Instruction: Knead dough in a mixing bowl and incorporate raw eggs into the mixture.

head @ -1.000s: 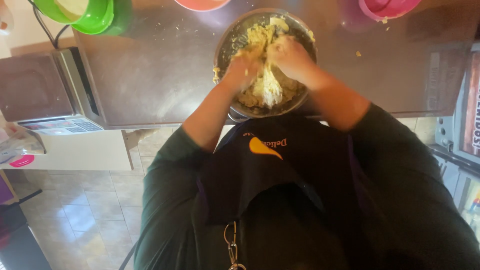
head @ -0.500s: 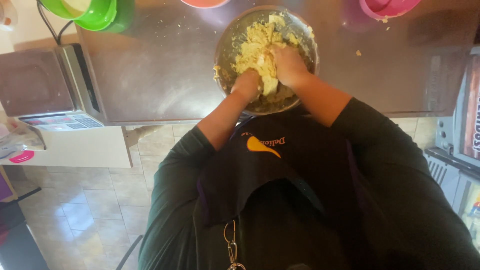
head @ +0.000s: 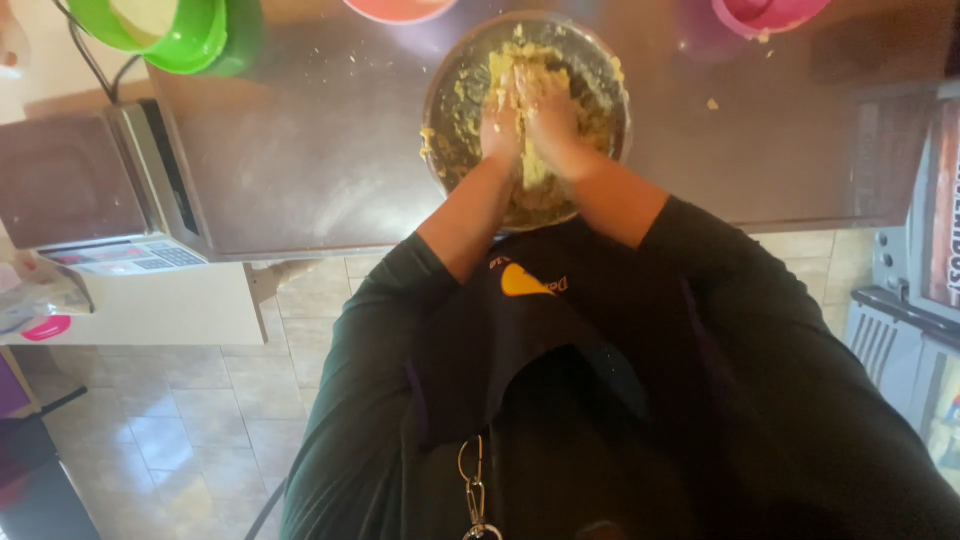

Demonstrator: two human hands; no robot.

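We see both hands pressed side by side in the metal bowl (head: 455,95) at the top centre of the frame. The left hand (head: 500,120) and the right hand (head: 548,115) lie flat on the yellow dough (head: 535,170), fingers stretched out and nearly touching — not gripping it. The dough sits under and between the fingers, with crumbs stuck to them and to the bowl's wall. The bowl stands on the dark counter (head: 310,150). A green bowl (head: 165,25) sits at upper left, a pink bowl (head: 765,12) at upper right.
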